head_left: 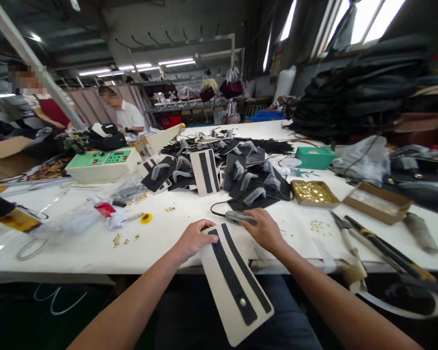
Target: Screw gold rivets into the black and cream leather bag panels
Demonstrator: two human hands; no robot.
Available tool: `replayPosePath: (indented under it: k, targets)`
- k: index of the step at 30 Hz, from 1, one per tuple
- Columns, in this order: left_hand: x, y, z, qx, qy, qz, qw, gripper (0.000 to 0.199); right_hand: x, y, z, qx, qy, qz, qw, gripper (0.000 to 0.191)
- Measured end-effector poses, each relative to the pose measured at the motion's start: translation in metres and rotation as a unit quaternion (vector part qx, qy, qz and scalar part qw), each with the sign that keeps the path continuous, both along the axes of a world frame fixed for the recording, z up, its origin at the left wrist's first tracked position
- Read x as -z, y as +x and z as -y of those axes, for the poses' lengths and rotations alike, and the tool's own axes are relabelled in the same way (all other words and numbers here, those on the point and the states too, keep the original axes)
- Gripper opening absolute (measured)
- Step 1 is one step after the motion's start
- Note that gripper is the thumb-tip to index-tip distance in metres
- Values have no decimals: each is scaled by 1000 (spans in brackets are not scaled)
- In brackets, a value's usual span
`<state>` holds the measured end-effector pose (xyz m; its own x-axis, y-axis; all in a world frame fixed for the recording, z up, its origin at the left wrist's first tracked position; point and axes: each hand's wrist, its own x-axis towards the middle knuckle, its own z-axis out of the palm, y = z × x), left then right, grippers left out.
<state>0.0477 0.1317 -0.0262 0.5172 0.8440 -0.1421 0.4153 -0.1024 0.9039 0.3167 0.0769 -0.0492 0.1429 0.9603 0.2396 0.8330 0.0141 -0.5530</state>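
Note:
My left hand (196, 239) pinches the top edge of a beige panel (219, 287), its thumb on a black strip near the upper end. Two black strips run along the panel, and a gold snap (243, 302) sits at the lower end of one. The panel slants down over the table edge above my lap. Just past its top corner, my right hand (264, 228) is closed around a grey corded hand tool (235, 217). The tool lies nearly level, with its black cord curling off to the left; its exact kind I cannot make out.
Black and beige panels with plastic-wrapped handles (253, 182) pile up ahead. To the right are a tray of gold studs (313, 192), a green box (315, 157) and pliers (345, 233). A control box (104, 164) stands left, near small gold fittings (117, 239). Two people work beyond.

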Motion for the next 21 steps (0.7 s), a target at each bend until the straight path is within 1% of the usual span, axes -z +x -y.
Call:
replayPosePath:
  k: [1,2,3,5,6,7,8,9,11,13,15,16,17,18,20,21]
  targets:
    - [-6,-1,3,0,-10,14,1000,41,-6,-6,6,-21,2,-73,997,33]
    - [-13,-2,6,0,-20,33,999,39,-11,-14,13,-54,-10,-149,987,34]
    - [-20,-3,9,-1,-29,53,998,38,-16,-22,20,-97,-36,-225,969,35]
    - [-31,-6,14,-6,-38,85,996,37,-25,-39,35,-171,-103,-358,912,36]
    - [-36,-7,17,-13,-33,88,996,37,-29,-48,42,-188,-130,-410,883,36]
    - [-40,-9,19,-24,-17,81,996,37,-32,-55,48,-189,-145,-449,861,35]
    - [-42,-10,22,-41,4,73,996,38,-35,-61,54,-179,-149,-474,849,35]
    - [-43,-12,25,-65,26,73,995,41,-38,-66,59,-163,-145,-490,844,35]
    - [-42,-14,34,-123,64,97,986,52,-45,-71,68,-130,-123,-503,846,35]
    - [-37,-15,49,-196,113,128,966,64,-52,-73,75,-100,-83,-502,855,33]
    - [-31,-15,71,-254,176,133,942,66,-58,-76,81,-55,-12,-469,882,28]
    - [-28,-14,84,-264,197,131,935,64,-60,-79,84,-33,33,-434,900,26]
    - [-24,-12,97,-254,197,139,937,61,-61,-84,87,-19,77,-394,916,24]
    - [-21,-10,110,-225,172,157,946,60,-61,-90,89,-18,114,-356,927,21]
    - [-16,-6,131,-170,105,203,959,65,-58,-107,95,-47,167,-295,940,16]
    - [-13,-4,138,-160,78,218,960,67,-55,-116,97,-72,182,-274,942,20]
